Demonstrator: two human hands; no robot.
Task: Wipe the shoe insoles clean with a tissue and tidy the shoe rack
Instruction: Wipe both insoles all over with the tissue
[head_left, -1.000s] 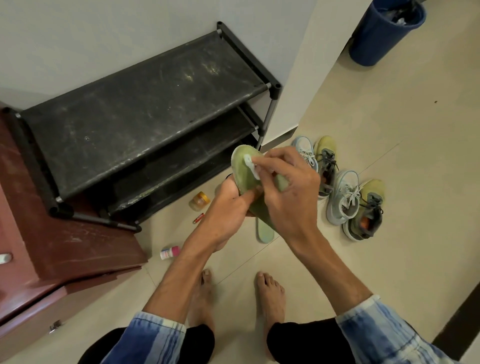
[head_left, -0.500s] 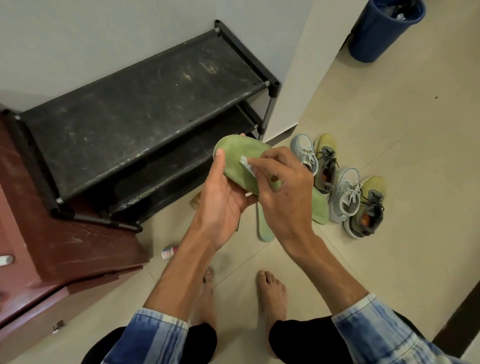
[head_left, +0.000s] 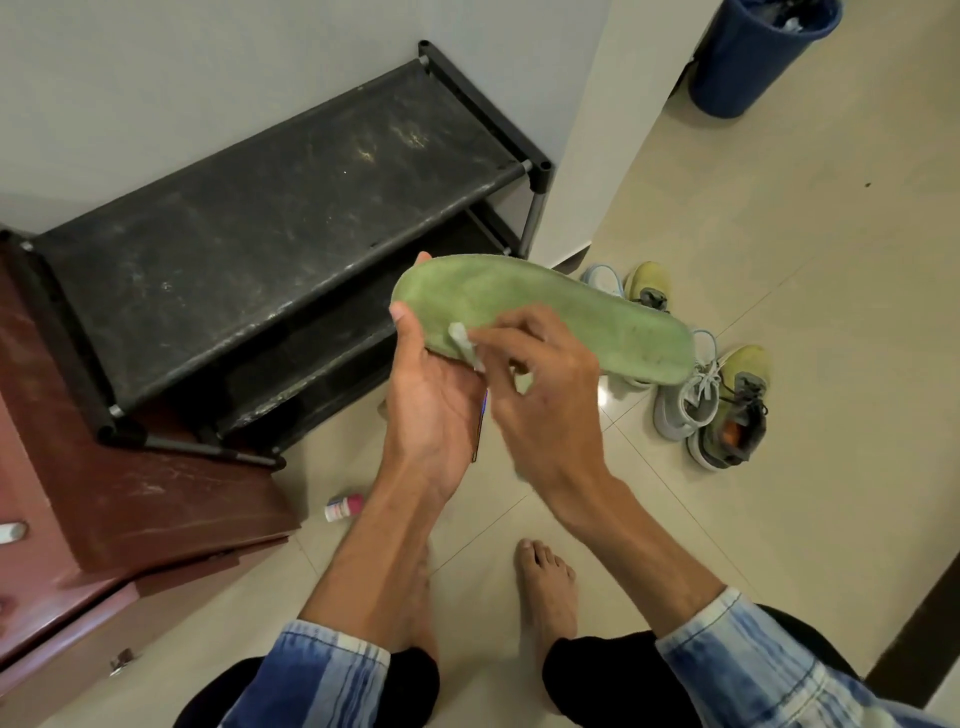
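Here, beige floor tiles (head_left: 779, 270) run past a dusty black shoe rack (head_left: 270, 228) against the wall, with sneakers (head_left: 711, 410) and a blue bin (head_left: 753, 57) nearby. The left hand (head_left: 431, 400) grips the green insole (head_left: 561, 317) by one end. The right hand (head_left: 545, 415) pinches a white tissue (head_left: 462, 347) against it. Since a moment ago the insole has swung flatter, showing its whole length.

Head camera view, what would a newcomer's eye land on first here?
The big green insole in mid-frame: the left hand holds one end while the right hand pinches a small white tissue against it. Behind it, to the left, stands the dusty black rack. Shoes lie to the right, and a blue bin sits in the top right corner.
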